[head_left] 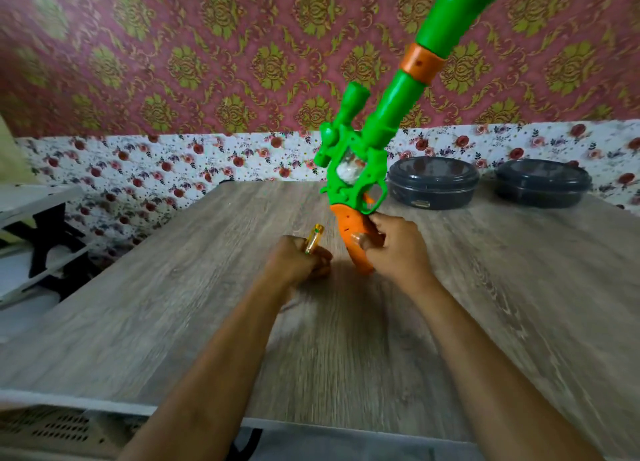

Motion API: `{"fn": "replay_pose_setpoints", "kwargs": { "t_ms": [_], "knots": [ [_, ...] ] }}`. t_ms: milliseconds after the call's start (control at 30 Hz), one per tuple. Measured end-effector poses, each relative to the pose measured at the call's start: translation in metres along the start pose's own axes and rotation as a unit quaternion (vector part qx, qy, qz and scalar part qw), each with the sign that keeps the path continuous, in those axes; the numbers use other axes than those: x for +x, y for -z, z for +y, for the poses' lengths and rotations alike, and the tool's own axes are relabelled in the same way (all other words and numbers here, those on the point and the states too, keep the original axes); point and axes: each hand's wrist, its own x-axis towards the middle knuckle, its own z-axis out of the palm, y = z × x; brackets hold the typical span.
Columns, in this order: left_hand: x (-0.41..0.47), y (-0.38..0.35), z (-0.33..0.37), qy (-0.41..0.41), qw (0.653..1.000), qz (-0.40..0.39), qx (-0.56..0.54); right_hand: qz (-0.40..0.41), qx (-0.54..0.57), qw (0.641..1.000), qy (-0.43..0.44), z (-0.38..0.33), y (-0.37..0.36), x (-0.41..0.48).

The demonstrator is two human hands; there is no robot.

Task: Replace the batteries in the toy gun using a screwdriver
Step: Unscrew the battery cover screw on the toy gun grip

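A green toy gun [367, 142] with an orange grip stands tilted over the wooden table [173, 315], its barrel pointing up and to the right out of the frame. My right hand [394, 249] grips the orange handle [353, 239], thumb across its side, with the handle's lower end near the tabletop. My left hand [298, 260] is curled just left of the handle and holds a screwdriver with a clear yellow handle [314, 239], which sticks up between my fingers. The screwdriver's shaft is hidden by the hand. No batteries are visible.
Two dark round lidded containers [433, 183] [542, 183] stand at the table's far right edge against the floral wall. A white shelf unit [34, 239] stands left of the table. A perforated white object [59, 429] lies below the near left edge.
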Motion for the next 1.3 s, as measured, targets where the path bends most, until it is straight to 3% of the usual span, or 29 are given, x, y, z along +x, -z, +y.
{"fn": "replay_pose_setpoints", "kwargs": {
  "t_ms": [100,200,300,467,800,1167,1300],
  "knots": [
    [0.014,0.021,-0.011,-0.02,0.996,0.068,0.052,-0.009,0.079,0.995,-0.054,0.013,-0.004,0.007],
    [0.025,0.034,-0.006,-0.048,0.976,0.094,0.188,-0.017,0.165,0.982,-0.091,0.021,-0.009,0.01],
    [0.033,0.039,0.017,-0.057,0.898,0.079,0.429,-0.016,0.277,0.95,-0.142,0.021,-0.011,0.008],
    [0.057,0.049,0.032,-0.077,0.83,-0.002,0.553,-0.027,0.367,0.911,-0.186,0.021,-0.007,0.006],
    [0.081,0.058,0.012,-0.162,0.808,0.018,0.566,-0.04,0.407,0.893,-0.187,0.026,-0.01,0.005],
    [0.068,0.043,0.001,-0.199,0.764,0.05,0.612,-0.037,0.419,0.889,-0.183,0.03,-0.012,0.007],
    [0.067,0.044,-0.005,-0.199,0.783,0.053,0.587,-0.036,0.422,0.888,-0.181,0.03,-0.011,0.006]
  ]
}}
